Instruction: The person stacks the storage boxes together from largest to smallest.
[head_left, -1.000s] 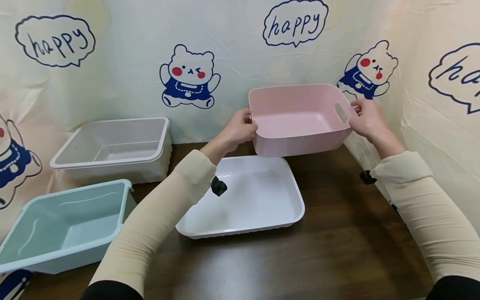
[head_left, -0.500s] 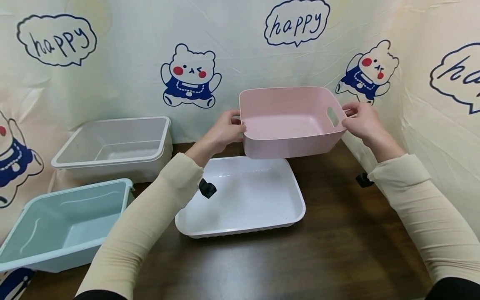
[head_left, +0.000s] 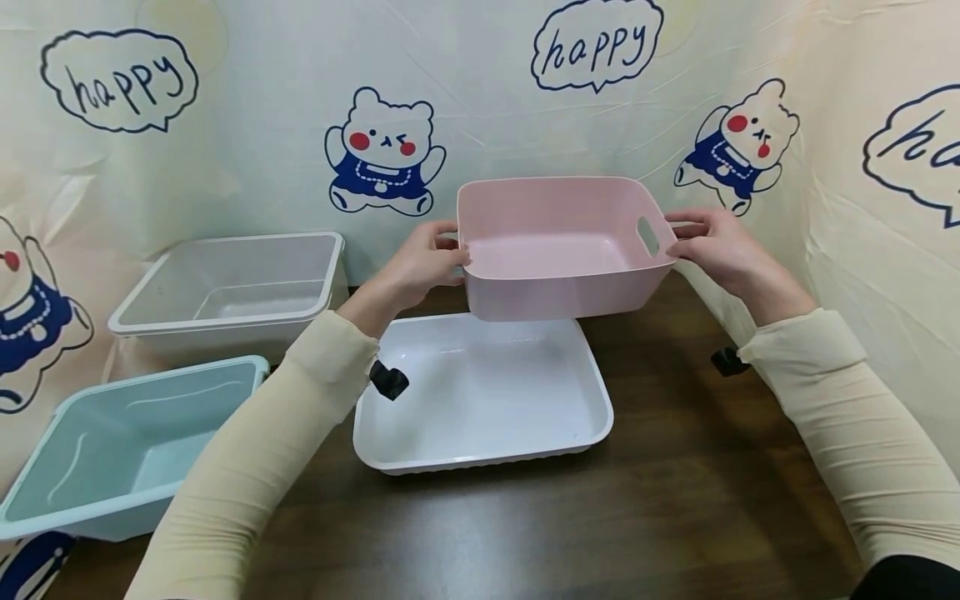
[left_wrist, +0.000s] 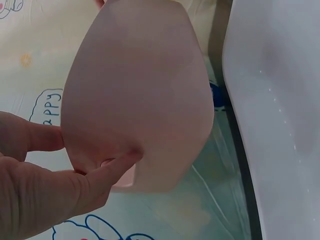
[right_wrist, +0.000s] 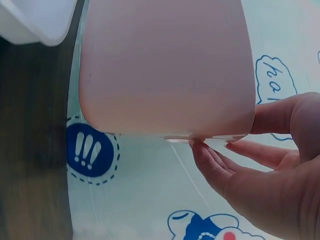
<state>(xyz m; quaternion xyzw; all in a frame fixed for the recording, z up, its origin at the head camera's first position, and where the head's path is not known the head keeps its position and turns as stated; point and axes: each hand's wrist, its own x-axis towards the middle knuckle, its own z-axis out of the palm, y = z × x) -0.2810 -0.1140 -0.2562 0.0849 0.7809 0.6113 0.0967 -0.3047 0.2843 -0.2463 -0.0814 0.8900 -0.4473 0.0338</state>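
Note:
A pink plastic storage basket (head_left: 558, 296), with a cut-out handle hole at its right end, is held up behind and above the white tray (head_left: 487, 400). My left hand (head_left: 423, 265) grips its left end, thumb at the front corner of the rim. In the left wrist view, a finger of that hand lies along the outer wall of the basket (left_wrist: 140, 75) by the handle hole. At the other end, my right hand (head_left: 720, 247) pinches the rim near the right handle hole. The basket's inside looks bare in the head view.
A light grey bin (head_left: 225, 333) stands at the back left against the printed cloth (head_left: 480, 125). In front of it sits a pale green bin (head_left: 112, 508), partly behind my left sleeve. The white tray lies on the dark wooden table (head_left: 570, 533).
Both hands have carried the pink basket to the left and slightly down, so it now sits more over the white tray's far edge. The other bins stay where they were.

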